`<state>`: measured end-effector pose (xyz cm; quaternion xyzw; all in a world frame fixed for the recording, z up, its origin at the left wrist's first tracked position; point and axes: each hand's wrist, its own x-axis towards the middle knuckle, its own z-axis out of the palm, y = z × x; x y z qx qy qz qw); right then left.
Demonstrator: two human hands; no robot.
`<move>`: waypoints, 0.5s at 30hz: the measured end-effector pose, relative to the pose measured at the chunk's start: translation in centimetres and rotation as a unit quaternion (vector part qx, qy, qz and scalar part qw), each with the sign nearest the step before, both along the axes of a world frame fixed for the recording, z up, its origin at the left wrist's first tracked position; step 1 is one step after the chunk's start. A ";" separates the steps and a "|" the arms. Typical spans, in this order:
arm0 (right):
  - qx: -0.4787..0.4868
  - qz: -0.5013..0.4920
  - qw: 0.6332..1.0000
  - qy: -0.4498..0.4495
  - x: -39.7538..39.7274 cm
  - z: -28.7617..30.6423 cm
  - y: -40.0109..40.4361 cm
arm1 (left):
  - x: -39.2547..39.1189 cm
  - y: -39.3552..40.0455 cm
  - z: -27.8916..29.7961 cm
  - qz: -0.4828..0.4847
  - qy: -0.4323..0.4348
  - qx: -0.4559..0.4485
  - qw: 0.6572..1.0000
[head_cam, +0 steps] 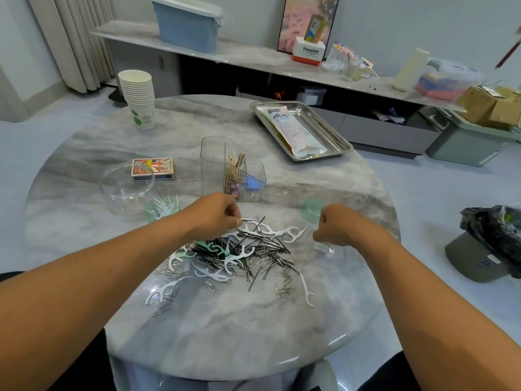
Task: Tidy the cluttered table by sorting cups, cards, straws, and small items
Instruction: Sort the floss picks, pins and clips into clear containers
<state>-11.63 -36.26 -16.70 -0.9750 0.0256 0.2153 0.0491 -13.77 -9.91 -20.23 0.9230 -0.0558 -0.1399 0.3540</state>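
1. Where the right hand (335, 228) curls into a loose fist at the table's right side, its fingertips are turned under; cannot tell whether it grips the clear lidlike piece (328, 249) just below it.
2. Left hand (215, 214): thumb and forefinger pinch a white floss pick (249, 220) at the far edge of the mixed pile (239, 258).
3. Pile: floss picks, black hairpins, paper clips, tangled near the middle of the marble table (324, 187); single items hard to separate.
4. Ribbed clear organizer (231, 169): hairpins and small colored bits inside, blurred by its walls.
5. Round clear dish (127, 189), far left; contents not discernible.
6. Green cup (162, 208) beside it holds white floss picks upright.
7. Steel tray (332, 131): one sealed packet (293, 128).
8. Stacked paper cups (138, 97), card box (152, 168) behind the dish.
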 end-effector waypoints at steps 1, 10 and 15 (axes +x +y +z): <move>0.058 -0.013 0.998 -0.019 -0.2 0.6 0.3 | 0.0 -0.1 0.1 0.021 0.025 -0.047 0.998; 0.445 -0.040 0.895 -0.018 -0.8 0.0 4.4 | 0.0 -0.2 0.4 0.130 0.193 -0.309 0.922; 0.389 0.021 0.919 -0.061 -0.7 -1.2 4.8 | -0.5 0.3 0.3 0.022 -0.030 0.061 0.997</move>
